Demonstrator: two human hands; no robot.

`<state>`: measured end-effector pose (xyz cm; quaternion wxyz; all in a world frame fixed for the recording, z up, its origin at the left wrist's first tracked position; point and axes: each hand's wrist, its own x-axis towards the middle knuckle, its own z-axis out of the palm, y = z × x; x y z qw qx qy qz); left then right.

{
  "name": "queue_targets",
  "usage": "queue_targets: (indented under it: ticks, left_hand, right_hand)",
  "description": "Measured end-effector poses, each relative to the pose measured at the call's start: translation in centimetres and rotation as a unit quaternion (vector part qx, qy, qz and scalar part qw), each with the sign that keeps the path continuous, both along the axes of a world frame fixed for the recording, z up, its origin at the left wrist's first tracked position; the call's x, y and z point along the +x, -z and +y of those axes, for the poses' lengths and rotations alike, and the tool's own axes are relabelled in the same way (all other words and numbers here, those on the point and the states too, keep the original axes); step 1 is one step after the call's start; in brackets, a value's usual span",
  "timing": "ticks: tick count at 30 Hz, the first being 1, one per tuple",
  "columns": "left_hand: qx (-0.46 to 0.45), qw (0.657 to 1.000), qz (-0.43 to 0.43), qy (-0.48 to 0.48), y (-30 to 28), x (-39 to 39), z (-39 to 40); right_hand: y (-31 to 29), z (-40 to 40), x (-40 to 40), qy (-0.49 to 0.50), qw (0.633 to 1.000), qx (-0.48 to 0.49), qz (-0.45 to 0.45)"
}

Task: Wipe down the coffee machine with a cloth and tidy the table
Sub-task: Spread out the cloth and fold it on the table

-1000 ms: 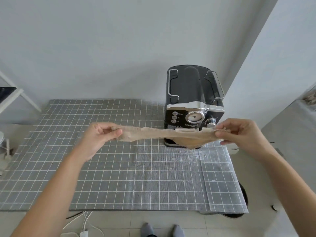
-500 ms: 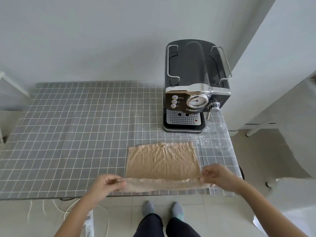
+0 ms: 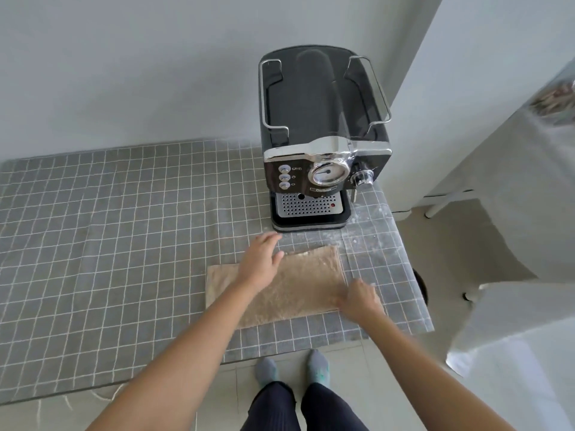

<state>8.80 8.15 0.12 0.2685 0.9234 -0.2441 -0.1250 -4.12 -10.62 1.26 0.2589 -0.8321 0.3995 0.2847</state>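
A tan cloth [image 3: 298, 284] lies folded flat on the grey checked tablecloth [image 3: 124, 244], in front of the black and chrome coffee machine [image 3: 320, 141]. My left hand [image 3: 259, 259] rests flat on the cloth's far left part, fingers straight and pointing toward the machine. At the cloth's right edge my right hand [image 3: 361, 297] presses down, its fingers blurred but flat. Neither hand grips anything.
The coffee machine stands at the table's back right corner, against a white wall. White dust speckles the tablecloth [image 3: 367, 231] to the machine's right. A white covered object [image 3: 513, 353] sits right of the table. My feet [image 3: 292, 368] stand at the table's front edge.
The cloth went from stretched in the air to laid on the table, then folded over. Both hands let go of its near edge and now press on top of it.
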Motion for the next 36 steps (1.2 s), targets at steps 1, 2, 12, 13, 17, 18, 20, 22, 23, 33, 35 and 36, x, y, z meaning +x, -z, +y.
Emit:
queue_targets:
  ticks: [1, 2, 12, 13, 17, 18, 20, 22, 23, 33, 35, 36]
  left_hand:
    - [0.005, 0.999, 0.007, 0.045, 0.4, -0.3, -2.1]
    - [0.013, 0.996, 0.015, 0.084, 1.0, -0.7, -4.1]
    - [0.046, 0.991, 0.092, 0.085, 1.4, 0.3, -8.8]
    - [0.027, 0.986, 0.133, 0.098, 0.6, 0.9, -8.3]
    - [-0.012, 0.969, 0.217, 0.121, -4.1, 4.2, -3.6]
    - [-0.005, 0.971, 0.210, 0.117, -5.1, 5.1, -1.8]
    - [0.028, 0.977, 0.180, 0.112, -6.5, 6.4, 2.0]
    - [0.061, 0.979, 0.160, 0.107, -7.3, 7.0, 5.6]
    - [0.079, 0.979, 0.158, 0.102, -7.4, 7.1, 7.4]
    - [0.096, 0.985, 0.143, 0.023, -2.9, 3.4, 9.8]
    - [0.102, 0.984, 0.139, 0.047, -1.3, 2.1, 7.8]
    - [0.110, 0.985, 0.123, 0.044, -0.6, 1.7, 7.1]
  right_hand:
    - [0.0, 0.4, -0.5, 0.016, 1.000, 0.000, -0.007]
    - [0.0, 0.8, -0.9, 0.031, 0.999, -0.004, -0.019]
    - [-0.9, 1.8, -2.0, 0.239, 0.952, 0.082, -0.171]
    - [-1.2, 2.2, -2.1, 0.236, 0.948, 0.085, -0.198]
    - [-2.9, 5.3, -2.3, 0.147, 0.918, 0.099, -0.356]
    - [-3.3, 6.4, -2.3, 0.102, 0.909, 0.100, -0.392]
    - [-3.4, 9.1, -2.1, -0.011, 0.892, 0.098, -0.442]
    - [-2.9, 11.8, -1.6, -0.097, 0.881, 0.115, -0.448]
    - [-2.6, 13.0, -1.3, -0.132, 0.880, 0.137, -0.436]
    - [0.9, 15.1, -1.0, -0.107, 0.975, -0.030, -0.194]
    - [1.2, 14.6, -0.5, -0.064, 0.987, -0.007, -0.149]
    - [1.4, 14.6, -0.2, -0.063, 0.989, 0.010, -0.135]
